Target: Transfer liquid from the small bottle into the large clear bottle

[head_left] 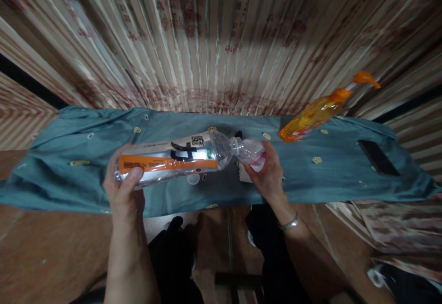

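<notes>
My left hand [126, 180] is closed around the base of a large clear plastic bottle [172, 157] with an orange and white label. The bottle lies nearly level above the cloth, its neck pointing right. At its mouth, my right hand [267, 175] grips a small clear plastic container [250, 150] with a pinkish part near the fingers. The bottle's mouth meets the container; whether one sits inside the other I cannot tell. Below the bottle a round whitish cap [193, 179] rests on the cloth. A white piece [244, 174], partly hidden, lies beneath my right hand.
A teal patterned cloth [165, 198] covers the narrow table. An orange pump bottle [311, 116] stands at the back right, with a black phone [378, 157] to its right. Pleated curtains [221, 42] hang close behind the table. A small black object [238, 134] sits behind the bottle's neck.
</notes>
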Demonstrator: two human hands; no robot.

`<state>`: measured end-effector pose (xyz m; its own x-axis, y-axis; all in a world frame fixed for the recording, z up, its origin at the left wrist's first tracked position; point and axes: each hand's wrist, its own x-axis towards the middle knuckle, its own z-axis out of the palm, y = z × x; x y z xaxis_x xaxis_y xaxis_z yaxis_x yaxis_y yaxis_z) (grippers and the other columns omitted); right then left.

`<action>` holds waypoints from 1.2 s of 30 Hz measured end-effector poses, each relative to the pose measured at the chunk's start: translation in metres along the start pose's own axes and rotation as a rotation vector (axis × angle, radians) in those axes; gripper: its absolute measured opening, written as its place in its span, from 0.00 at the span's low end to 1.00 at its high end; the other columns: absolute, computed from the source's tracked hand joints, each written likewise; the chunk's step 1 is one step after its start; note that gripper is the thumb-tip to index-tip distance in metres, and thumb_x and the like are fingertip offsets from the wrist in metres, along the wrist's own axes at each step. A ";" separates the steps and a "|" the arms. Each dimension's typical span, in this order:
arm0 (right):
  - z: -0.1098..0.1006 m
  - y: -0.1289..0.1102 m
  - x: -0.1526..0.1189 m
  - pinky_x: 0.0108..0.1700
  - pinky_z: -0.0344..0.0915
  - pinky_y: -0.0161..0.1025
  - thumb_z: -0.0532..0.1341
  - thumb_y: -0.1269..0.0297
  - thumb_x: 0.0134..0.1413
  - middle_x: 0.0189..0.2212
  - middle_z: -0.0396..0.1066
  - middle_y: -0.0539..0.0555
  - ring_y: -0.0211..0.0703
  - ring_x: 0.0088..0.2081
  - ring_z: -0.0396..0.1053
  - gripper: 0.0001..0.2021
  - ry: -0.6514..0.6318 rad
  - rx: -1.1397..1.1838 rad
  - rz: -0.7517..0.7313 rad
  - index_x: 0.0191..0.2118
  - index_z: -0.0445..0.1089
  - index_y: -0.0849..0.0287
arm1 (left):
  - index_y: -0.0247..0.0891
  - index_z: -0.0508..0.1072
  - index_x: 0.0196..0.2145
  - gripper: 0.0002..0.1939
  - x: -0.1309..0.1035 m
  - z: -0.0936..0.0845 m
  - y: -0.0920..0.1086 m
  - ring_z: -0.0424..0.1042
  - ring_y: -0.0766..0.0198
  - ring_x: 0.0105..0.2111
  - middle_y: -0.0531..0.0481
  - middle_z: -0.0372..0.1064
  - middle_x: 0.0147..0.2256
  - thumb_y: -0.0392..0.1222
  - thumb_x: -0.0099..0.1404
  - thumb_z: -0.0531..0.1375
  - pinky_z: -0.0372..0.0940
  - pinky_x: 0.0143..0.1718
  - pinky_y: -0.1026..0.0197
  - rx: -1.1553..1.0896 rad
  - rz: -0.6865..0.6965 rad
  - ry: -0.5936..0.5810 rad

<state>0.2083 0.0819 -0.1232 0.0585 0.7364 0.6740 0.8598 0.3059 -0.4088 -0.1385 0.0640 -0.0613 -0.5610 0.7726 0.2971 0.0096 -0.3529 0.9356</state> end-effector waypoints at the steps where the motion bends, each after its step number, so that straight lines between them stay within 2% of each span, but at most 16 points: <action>1: 0.000 0.000 0.000 0.63 0.71 0.64 0.67 0.51 0.59 0.61 0.71 0.67 0.63 0.63 0.70 0.39 -0.004 -0.001 0.004 0.70 0.55 0.58 | 0.41 0.82 0.43 0.28 0.000 0.000 0.001 0.75 0.54 0.42 0.48 0.75 0.42 0.52 0.43 0.73 0.69 0.53 0.50 -0.004 -0.009 0.007; 11: 0.004 0.001 0.000 0.63 0.70 0.65 0.67 0.53 0.59 0.61 0.71 0.67 0.63 0.63 0.70 0.37 -0.018 -0.004 0.027 0.69 0.56 0.58 | 0.44 0.84 0.43 0.33 0.001 0.004 0.008 0.73 0.59 0.38 0.53 0.77 0.39 0.49 0.34 0.76 0.66 0.51 0.53 -0.044 -0.052 0.072; 15: 0.005 0.001 -0.001 0.63 0.71 0.64 0.67 0.54 0.58 0.60 0.71 0.67 0.62 0.63 0.70 0.36 -0.037 -0.001 0.029 0.68 0.57 0.58 | 0.43 0.84 0.42 0.32 0.001 0.002 0.007 0.72 0.60 0.38 0.53 0.77 0.38 0.48 0.35 0.76 0.66 0.48 0.55 -0.044 -0.028 0.067; 21: 0.005 0.002 -0.001 0.63 0.71 0.63 0.67 0.55 0.57 0.61 0.71 0.68 0.62 0.63 0.71 0.37 -0.028 0.003 0.013 0.68 0.56 0.59 | 0.43 0.82 0.43 0.31 0.001 0.000 0.004 0.73 0.57 0.38 0.52 0.76 0.40 0.51 0.39 0.75 0.68 0.51 0.51 0.015 0.002 0.041; 27: 0.004 0.001 -0.001 0.64 0.69 0.64 0.68 0.55 0.56 0.62 0.70 0.68 0.63 0.65 0.69 0.39 -0.074 0.014 0.056 0.69 0.55 0.59 | 0.44 0.82 0.44 0.32 0.000 -0.001 0.003 0.74 0.55 0.39 0.51 0.76 0.41 0.54 0.39 0.75 0.69 0.53 0.48 0.026 -0.013 0.027; 36: 0.002 0.001 -0.001 0.64 0.70 0.64 0.69 0.53 0.56 0.62 0.70 0.68 0.63 0.64 0.70 0.39 -0.073 0.023 0.037 0.68 0.56 0.59 | 0.43 0.83 0.43 0.34 0.001 -0.002 0.004 0.73 0.57 0.40 0.51 0.76 0.41 0.52 0.35 0.77 0.67 0.56 0.49 -0.018 -0.037 0.047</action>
<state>0.2077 0.0832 -0.1253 0.0518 0.7893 0.6119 0.8459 0.2910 -0.4470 -0.1404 0.0627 -0.0575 -0.5991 0.7598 0.2527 -0.0263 -0.3342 0.9421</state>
